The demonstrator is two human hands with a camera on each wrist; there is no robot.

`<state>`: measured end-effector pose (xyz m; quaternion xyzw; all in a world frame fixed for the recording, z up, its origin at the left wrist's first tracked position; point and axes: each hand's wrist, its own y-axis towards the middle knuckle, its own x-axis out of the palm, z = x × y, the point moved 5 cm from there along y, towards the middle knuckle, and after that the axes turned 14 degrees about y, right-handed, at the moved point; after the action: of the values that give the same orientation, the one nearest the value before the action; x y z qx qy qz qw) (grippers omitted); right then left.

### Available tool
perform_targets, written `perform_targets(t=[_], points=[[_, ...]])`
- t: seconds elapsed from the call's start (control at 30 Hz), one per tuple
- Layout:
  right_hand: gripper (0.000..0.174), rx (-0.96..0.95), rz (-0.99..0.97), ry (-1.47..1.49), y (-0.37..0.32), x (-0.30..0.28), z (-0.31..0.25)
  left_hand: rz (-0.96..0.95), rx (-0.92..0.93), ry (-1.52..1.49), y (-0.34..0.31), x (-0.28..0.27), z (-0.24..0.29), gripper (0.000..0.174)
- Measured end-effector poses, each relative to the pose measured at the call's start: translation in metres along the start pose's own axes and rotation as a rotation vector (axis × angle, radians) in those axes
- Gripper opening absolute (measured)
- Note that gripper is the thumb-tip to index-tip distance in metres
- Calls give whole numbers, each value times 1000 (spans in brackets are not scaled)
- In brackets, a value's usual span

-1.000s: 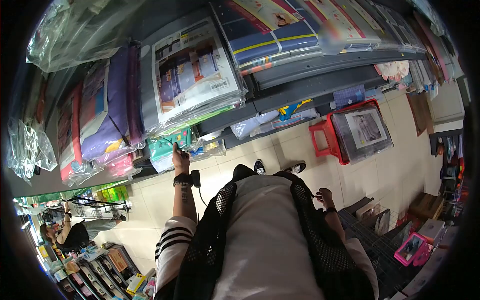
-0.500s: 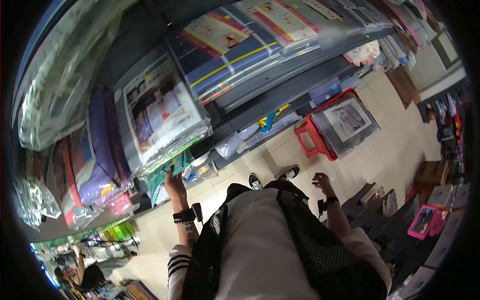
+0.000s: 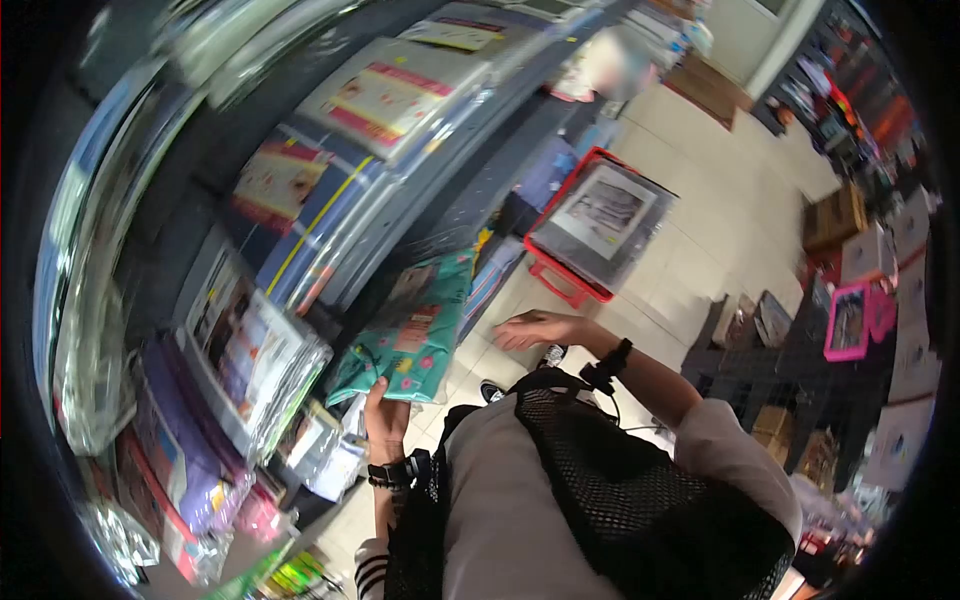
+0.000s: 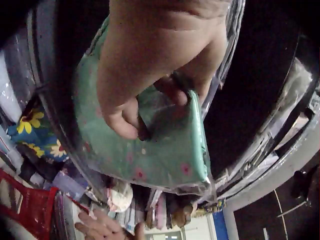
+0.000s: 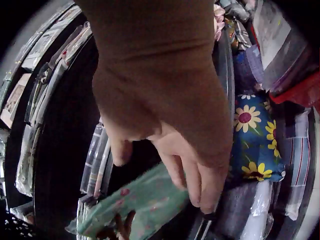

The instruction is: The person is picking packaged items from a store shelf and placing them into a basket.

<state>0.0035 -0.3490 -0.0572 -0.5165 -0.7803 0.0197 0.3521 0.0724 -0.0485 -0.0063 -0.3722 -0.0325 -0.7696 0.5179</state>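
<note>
A green package with pink flowers (image 3: 425, 325) in clear plastic is held at its near edge by my left hand (image 3: 388, 420), beside the shelf. In the left wrist view, the thumb and fingers of my left hand (image 4: 160, 65) pinch the green package (image 4: 165, 155) over its edge. My right hand (image 3: 545, 330) reaches toward the package's right side, apart from it, in the head view. In the right wrist view my right hand (image 5: 165, 115) has its fingers loosely extended, with the green package (image 5: 150, 200) below.
Packaged bedding (image 3: 390, 100) lines the shelves at left. A red basket (image 3: 535, 235) on the floor holds a grey package (image 3: 610, 215). A blue flowered package (image 5: 252, 135) lies on the lower shelf. Cartons (image 3: 835, 218) and a pink-framed box (image 3: 848, 322) stand at right.
My left hand has drawn the green package out from the lower shelf, up and to the right. My right hand has moved left toward it. The view has turned and shifted.
</note>
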Motion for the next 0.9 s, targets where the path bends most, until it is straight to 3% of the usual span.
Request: perform_targets(t=[0.1,0.13,0.2,0.23,0.3,0.37,0.4,0.47,0.5,0.57,0.67,0.8,0.9], points=[[52,-128,-142,454,-13,6,-2,-103,-141,94,20,25,-27,55],[52,-139,-127,459,-25,14,-14,-137,-183,163,29,24,-40,51],[38,-265,-64,828,-49,22,-45,-144,-216,272,38,48,-51,48],[38,-272,-58,831,-54,16,-43,-139,-239,382,43,58,-56,44],[41,-430,342,632,-65,-23,-27,-187,-331,531,59,61,-69,36],[41,-487,378,673,-71,-58,-15,-276,-571,701,70,71,-87,35],[41,-519,461,664,-80,-69,-19,-435,-395,579,66,107,-83,38],[42,-578,577,612,-97,-85,-35,-500,-406,704,73,97,-99,40],[42,-579,579,613,-102,-96,-41,-561,-413,827,75,87,-109,42],[42,-637,664,526,-120,-122,-53,-485,-450,932,76,58,-123,42],[37,-716,708,368,-152,-149,-88,-238,-475,1050,77,-33,-144,36],[40,-885,652,362,-174,-184,-118,-8,-538,1003,63,-202,-195,35],[36,-932,790,354,-178,-229,-105,209,-613,1051,22,-246,-204,34]])
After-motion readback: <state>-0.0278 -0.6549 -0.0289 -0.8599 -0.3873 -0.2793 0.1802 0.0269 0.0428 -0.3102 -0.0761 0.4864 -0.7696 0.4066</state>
